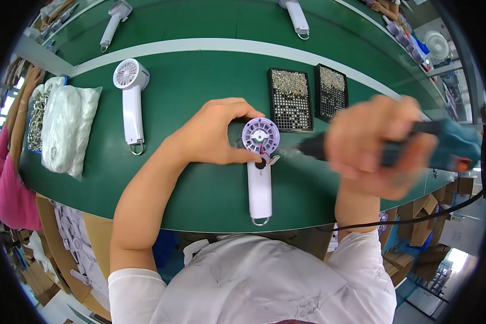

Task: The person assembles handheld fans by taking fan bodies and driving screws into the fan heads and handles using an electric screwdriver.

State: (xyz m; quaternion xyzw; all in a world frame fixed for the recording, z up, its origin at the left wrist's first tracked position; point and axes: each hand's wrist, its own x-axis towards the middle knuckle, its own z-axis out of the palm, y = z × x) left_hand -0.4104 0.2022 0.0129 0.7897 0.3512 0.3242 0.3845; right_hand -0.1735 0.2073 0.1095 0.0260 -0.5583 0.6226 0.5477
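A white and purple handheld fan (260,189) lies on the green table, its round head open so that the ribbed inside and small wires show. My left hand (213,132) grips the fan's head from the left, thumb and fingers on its rim. Blurred by motion, my right hand (375,146) is wrapped round a teal and black electric screwdriver (445,146). The tool's dark nose points left toward the fan head, a short way off; its tip is smeared.
Two black trays of small screws (290,102) (332,92) stand beyond the fan. Another fan (130,102) lies at left, near clear plastic bags (70,127) and a blue bin of metal rings (36,121). The tool's black cable (416,220) curves below. A person in pink (16,189) is at far left.
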